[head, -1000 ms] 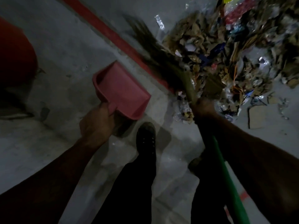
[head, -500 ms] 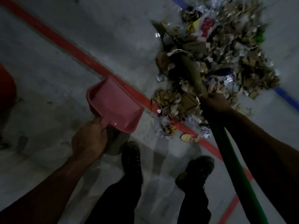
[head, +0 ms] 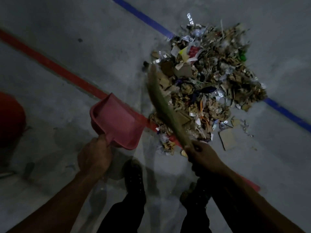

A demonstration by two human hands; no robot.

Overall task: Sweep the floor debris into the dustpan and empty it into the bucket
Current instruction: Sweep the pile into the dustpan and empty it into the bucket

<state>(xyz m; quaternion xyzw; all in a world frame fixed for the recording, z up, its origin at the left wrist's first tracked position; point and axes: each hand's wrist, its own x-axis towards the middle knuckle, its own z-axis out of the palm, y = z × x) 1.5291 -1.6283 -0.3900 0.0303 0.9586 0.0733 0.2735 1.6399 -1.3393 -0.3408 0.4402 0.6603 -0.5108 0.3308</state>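
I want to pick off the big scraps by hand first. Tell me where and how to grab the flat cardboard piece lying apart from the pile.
Take the cardboard piece by its outer long edge, coming from the side away from the debris pile. It lies flat on the floor, so pinch from above and slide a fingertip under. That side looks barest; the pile side is crowded with scraps.

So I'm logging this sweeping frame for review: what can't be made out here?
- Bucket: head view, cut off by the left edge.
- Broom: bristles motion-blurred; handle hidden behind the right hand.
- Dustpan: handle covered by the left hand.
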